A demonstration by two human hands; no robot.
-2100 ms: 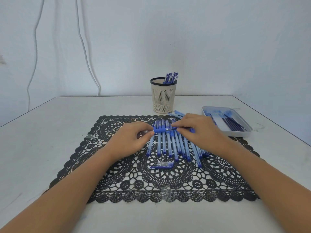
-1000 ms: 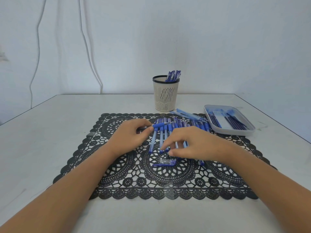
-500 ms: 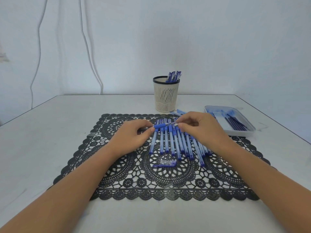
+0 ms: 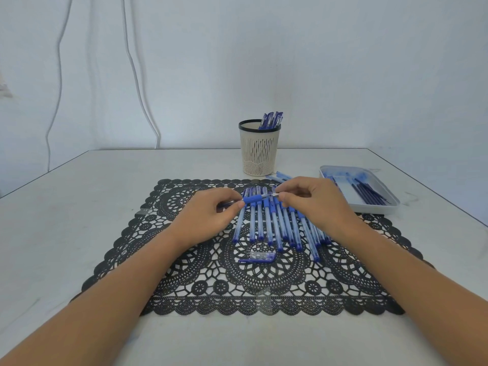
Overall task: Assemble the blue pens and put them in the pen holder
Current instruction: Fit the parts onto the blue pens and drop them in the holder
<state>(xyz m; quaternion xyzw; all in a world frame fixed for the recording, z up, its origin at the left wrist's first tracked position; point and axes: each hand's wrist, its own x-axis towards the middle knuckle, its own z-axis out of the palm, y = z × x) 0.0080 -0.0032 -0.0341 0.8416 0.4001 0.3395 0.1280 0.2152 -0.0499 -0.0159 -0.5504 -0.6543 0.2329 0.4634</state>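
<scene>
While the left grip [image 4: 208, 217] pinches the pen [image 4: 254, 199] by its barrel, the right grip [image 4: 314, 204] pinches its tip end. The pen hangs crosswise between them, long axis left to right, tip pointing right, just above the row of barrels [image 4: 277, 228] on the mat [image 4: 211, 286]. A cap [image 4: 260, 257] lies nearer the person, between both arms. The holder [image 4: 260, 151] stands straight beyond the pen on the bench [image 4: 79, 207].

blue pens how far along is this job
Done: a few capped pens stand in the pen holder. In hand: one pen held level between the left hand and right hand. Left: a row of pen barrels on the mat, a loose cap, and refills in the tray.
</scene>
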